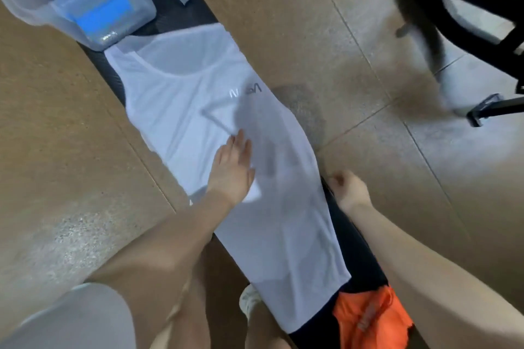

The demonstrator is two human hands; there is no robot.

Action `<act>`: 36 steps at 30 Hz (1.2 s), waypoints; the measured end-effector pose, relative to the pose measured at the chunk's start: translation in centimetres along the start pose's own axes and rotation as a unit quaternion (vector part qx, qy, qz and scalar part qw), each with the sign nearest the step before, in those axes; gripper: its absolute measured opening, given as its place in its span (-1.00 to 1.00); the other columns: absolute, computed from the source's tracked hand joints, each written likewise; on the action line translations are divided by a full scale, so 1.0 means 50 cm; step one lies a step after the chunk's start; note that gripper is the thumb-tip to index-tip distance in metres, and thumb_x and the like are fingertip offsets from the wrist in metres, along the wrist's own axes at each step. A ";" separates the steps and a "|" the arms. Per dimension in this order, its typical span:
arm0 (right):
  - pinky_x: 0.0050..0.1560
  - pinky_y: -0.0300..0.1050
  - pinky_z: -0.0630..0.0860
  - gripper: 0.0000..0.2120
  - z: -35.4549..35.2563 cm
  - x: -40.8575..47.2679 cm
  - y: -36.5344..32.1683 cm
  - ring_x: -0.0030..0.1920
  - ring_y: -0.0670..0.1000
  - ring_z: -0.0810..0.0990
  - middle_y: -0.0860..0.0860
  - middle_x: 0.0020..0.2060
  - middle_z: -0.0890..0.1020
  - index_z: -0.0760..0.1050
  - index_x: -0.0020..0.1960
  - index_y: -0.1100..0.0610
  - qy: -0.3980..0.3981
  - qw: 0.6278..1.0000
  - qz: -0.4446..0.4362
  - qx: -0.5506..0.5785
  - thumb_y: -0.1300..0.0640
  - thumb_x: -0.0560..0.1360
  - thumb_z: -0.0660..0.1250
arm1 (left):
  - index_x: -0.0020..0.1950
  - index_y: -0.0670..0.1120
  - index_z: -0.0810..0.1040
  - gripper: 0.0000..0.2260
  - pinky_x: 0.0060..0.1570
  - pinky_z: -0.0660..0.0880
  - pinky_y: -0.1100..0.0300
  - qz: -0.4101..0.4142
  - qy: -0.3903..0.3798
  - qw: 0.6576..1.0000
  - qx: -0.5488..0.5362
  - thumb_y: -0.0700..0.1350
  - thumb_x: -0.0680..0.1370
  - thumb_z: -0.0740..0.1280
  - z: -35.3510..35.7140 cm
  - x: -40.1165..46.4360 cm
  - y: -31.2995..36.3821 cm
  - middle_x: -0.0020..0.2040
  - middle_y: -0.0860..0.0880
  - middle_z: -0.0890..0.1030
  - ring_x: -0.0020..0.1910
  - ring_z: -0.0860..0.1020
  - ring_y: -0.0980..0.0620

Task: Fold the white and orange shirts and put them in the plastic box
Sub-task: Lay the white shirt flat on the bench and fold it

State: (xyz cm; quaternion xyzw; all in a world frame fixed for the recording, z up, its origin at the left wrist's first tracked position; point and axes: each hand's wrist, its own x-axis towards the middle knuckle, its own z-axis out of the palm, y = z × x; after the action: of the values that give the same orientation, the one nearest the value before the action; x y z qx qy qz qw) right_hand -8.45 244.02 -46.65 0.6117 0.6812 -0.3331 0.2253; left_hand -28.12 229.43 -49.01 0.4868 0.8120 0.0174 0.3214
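A white sleeveless shirt (198, 110), printed with grey lettering near the chest, is spread lengthwise along a narrow black table (357, 249). It is pressed flat by the left hand (231, 170), whose fingers are held straight. The right hand (350, 190) is curled at the shirt's edge; whether fabric is pinched cannot be told. An orange shirt (371, 320) is crumpled at the near end, and a clear plastic box (71, 0) is set beyond the collar.

White shirt (181, 110): grey print, upside down, blurred, unreadable. Nothing else legible.
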 end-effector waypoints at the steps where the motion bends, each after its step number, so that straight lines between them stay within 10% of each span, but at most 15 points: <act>1: -0.14 -0.08 0.35 -0.82 0.015 -0.019 0.025 -0.01 0.23 0.53 0.23 -0.04 0.59 0.46 -0.03 0.28 -0.023 1.000 -0.007 -0.008 0.18 0.57 0.15 | 0.48 -0.24 0.14 -0.48 0.40 0.11 -0.06 0.008 -0.009 1.000 0.012 -0.07 0.57 0.15 0.023 -0.016 0.027 0.53 -0.23 0.02 0.48 0.08 -0.24; 8: -0.46 -0.15 0.22 -0.79 0.094 -0.081 0.107 -0.40 -0.02 0.37 0.01 -0.39 0.41 0.32 -0.24 0.14 -0.053 0.996 -0.028 0.067 0.09 0.54 0.21 | 0.47 -0.19 0.20 -0.54 0.43 0.13 -0.08 0.043 -0.029 0.998 0.034 -0.06 0.60 0.09 0.156 -0.142 0.126 0.52 -0.25 0.04 0.49 0.09 -0.26; 12: -0.44 -0.20 0.23 -0.66 0.117 -0.133 0.132 -0.43 -0.04 0.38 -0.01 -0.47 0.40 0.32 -0.41 0.11 -0.161 0.983 -0.020 0.083 0.05 0.45 0.35 | 0.20 -0.13 0.50 -0.60 -0.06 0.55 -0.09 0.019 -0.043 0.998 0.039 -0.02 0.46 0.11 0.196 -0.210 0.144 0.28 -0.30 0.47 0.19 0.39 -0.26; 19: -0.27 -0.08 0.33 -0.77 0.089 -0.148 0.205 -0.23 0.06 0.46 0.04 -0.33 0.48 0.31 -0.27 0.08 -0.055 0.975 -0.053 0.208 0.15 0.48 0.32 | 0.53 -0.12 -0.03 -0.28 0.44 0.10 0.00 0.049 -0.105 0.993 -0.010 0.13 0.40 -0.34 0.242 -0.251 0.167 0.54 -0.22 -0.09 0.51 0.01 -0.20; 26: -0.21 -0.11 0.26 -0.83 -0.034 -0.128 0.285 -0.08 0.20 0.53 0.23 -0.14 0.57 0.48 -0.05 0.24 0.142 0.981 0.003 0.129 0.14 0.53 0.20 | 0.40 -0.33 0.27 -0.41 0.32 0.34 -0.16 0.106 -0.080 0.989 -0.069 0.03 0.53 -0.07 0.232 -0.243 0.227 0.43 -0.33 0.26 0.38 0.32 -0.31; 31: 0.10 0.08 0.36 -0.69 -0.047 -0.120 0.281 0.24 0.30 0.40 0.25 0.25 0.44 0.33 0.29 0.22 0.147 0.984 0.086 -0.051 0.15 0.59 0.10 | 0.45 -0.29 0.19 -0.35 0.42 0.18 0.00 0.084 -0.059 0.992 -0.074 0.07 0.50 -0.17 0.206 -0.265 0.220 0.49 -0.29 0.14 0.46 0.20 -0.25; 36: 0.29 0.06 0.29 -0.59 0.064 -0.171 0.201 0.33 0.23 0.30 0.20 0.37 0.29 0.25 0.38 0.19 0.079 0.977 -0.116 -0.162 0.19 0.55 0.16 | 0.16 -0.28 0.43 -0.62 -0.11 0.58 0.06 0.004 0.022 0.985 -0.169 -0.16 0.45 0.02 0.198 -0.303 0.155 0.11 -0.41 0.54 0.00 0.60 -0.34</act>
State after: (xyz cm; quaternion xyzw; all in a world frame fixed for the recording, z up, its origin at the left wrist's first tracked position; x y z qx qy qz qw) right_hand 2.38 236.13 -44.50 0.5084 0.8079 -0.1930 0.2270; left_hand -11.89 218.53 -46.58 0.4282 0.8024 0.1657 0.3813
